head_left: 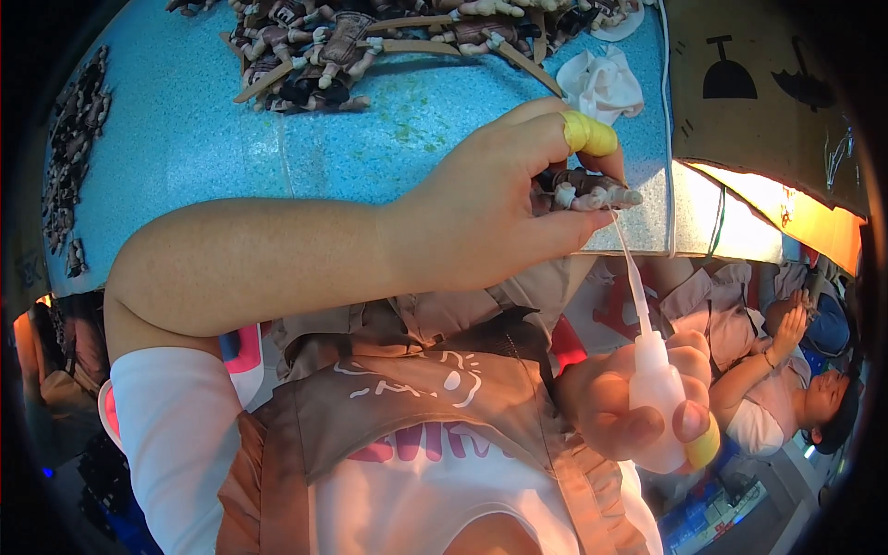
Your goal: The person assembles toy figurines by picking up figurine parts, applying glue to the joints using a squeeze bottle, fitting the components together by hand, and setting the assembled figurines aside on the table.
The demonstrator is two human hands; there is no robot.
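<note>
My left hand reaches across from the left and pinches a small brown toy figure between thumb and forefinger; a yellow rubber cot covers the fingertip. My right hand, low at the right, grips a small clear squeeze bottle with a long thin nozzle. The nozzle points up, and its tip touches the underside of the figure. A yellow cot also sits on one finger of the right hand.
The blue speckled tabletop carries a heap of brown figures and sticks at the far edge, more figures along the left rim, and a crumpled white cloth. A cardboard box stands at right. Another person sits at lower right.
</note>
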